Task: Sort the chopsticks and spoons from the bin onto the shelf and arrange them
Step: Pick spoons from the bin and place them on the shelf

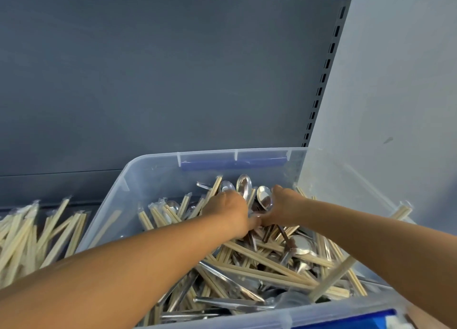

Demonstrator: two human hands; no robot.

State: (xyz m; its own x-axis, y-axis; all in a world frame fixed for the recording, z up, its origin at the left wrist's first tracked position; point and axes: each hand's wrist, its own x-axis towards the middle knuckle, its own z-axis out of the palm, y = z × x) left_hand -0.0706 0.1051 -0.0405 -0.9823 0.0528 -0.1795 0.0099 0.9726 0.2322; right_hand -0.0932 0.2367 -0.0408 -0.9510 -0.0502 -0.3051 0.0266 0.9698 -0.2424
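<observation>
Where the dark grey metal shelf [74,190] runs along the far left, a loose heap of pale wooden chopsticks in clear plastic sleeves [29,234] lies on it, fanned at mixed angles, just beside the left wall of the clear plastic storage bin w/ blue latch [232,159]. Behind both stands the dark grey back panel [148,81], w/ a slotted upright [326,66] along its right edge and a pale wall [400,81] beyond. Inside the bin, more wrapped pale wooden chopsticks [267,257] and shiny silver metal spoons [300,245] are jumbled together, crossing each other, spoons mostly toward centre and far side. Left hand [227,212] reaches into the middle of the pile, knuckles up, fingers curled down into the mix; can't tell exactly what it grips, fingertips hidden. Right hand [282,207] is just beside it, thumbs nearly touching, fingers curled round a bunch of upright silver spoon bowls [263,200] approx at the bin's far centre. At bottom right, a blue object [358,320] sits against the bin's near rim, partly cut off.
</observation>
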